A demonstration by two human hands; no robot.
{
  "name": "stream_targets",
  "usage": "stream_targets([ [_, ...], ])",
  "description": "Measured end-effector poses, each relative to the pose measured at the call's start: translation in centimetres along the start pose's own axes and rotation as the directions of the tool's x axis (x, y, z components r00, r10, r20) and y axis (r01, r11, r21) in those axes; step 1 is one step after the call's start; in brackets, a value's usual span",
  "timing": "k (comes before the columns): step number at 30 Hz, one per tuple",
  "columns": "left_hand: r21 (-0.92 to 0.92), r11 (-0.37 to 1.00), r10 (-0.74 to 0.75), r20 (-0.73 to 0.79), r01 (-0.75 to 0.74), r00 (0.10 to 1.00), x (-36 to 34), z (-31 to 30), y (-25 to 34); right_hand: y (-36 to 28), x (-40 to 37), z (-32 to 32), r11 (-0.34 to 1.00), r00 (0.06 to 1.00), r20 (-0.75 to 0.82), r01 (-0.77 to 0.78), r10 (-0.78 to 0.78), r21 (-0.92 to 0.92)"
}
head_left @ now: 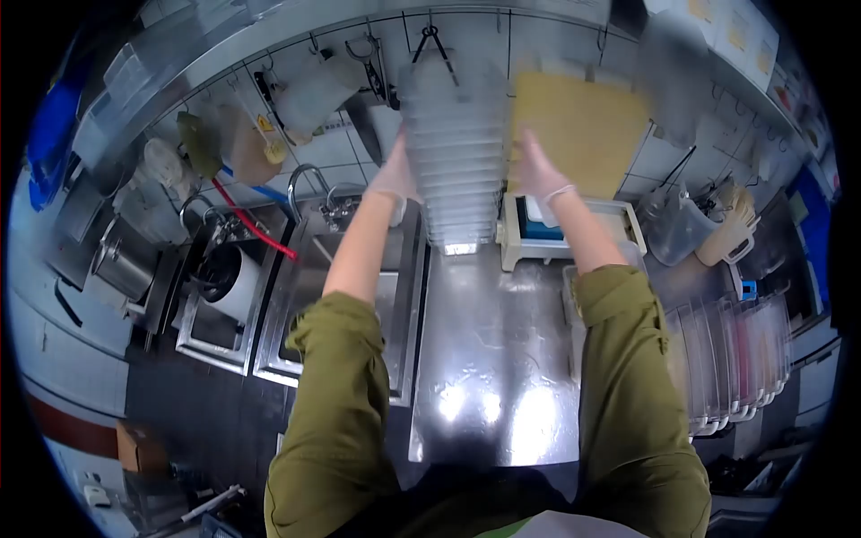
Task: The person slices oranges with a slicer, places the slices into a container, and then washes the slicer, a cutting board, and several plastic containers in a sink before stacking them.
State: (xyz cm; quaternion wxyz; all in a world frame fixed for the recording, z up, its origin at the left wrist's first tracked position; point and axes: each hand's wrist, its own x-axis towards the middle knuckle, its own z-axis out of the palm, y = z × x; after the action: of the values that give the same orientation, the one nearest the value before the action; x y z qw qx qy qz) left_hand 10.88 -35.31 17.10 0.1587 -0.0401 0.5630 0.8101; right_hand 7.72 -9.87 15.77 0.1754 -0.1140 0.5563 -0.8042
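A tall stack of clear plastic containers [456,161] rises at the back of the steel counter [484,332], nested one in another and blurred toward the top. My left hand [395,172], in a thin see-through glove, is flat along the stack's left side with fingers stretched upward. On the other side, my right hand [540,172] is gloved too, its fingers extended and a small gap between it and the containers. Behind that hand leans a yellow cutting board [581,130]. Below the right wrist sits a cream-coloured appliance [619,224] with a dark teal part.
Two steel sinks [291,314] with taps lie to the left, a red hose [251,224] above them. Knives and other utensils hang from a rail [341,45] along the wall. At right are a clear jug [674,224] and a rack of upright clear trays [726,359].
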Motion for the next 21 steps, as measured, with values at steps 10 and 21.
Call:
stream_targets([
  [10, -0.045, 0.995, -0.091, 0.011, 0.092, 0.996, -1.6, -0.9, -0.3, 1.8, 0.4, 4.9, 0.983, 0.968, -0.227, -0.134, 0.103, -0.123],
  [21, 0.095, 0.963, 0.244, 0.096, -0.253, 0.965, 0.8, -3.7, -4.8, 3.8, -1.4, 1.5, 0.976, 0.94, -0.315, -0.178, 0.13, -0.129],
])
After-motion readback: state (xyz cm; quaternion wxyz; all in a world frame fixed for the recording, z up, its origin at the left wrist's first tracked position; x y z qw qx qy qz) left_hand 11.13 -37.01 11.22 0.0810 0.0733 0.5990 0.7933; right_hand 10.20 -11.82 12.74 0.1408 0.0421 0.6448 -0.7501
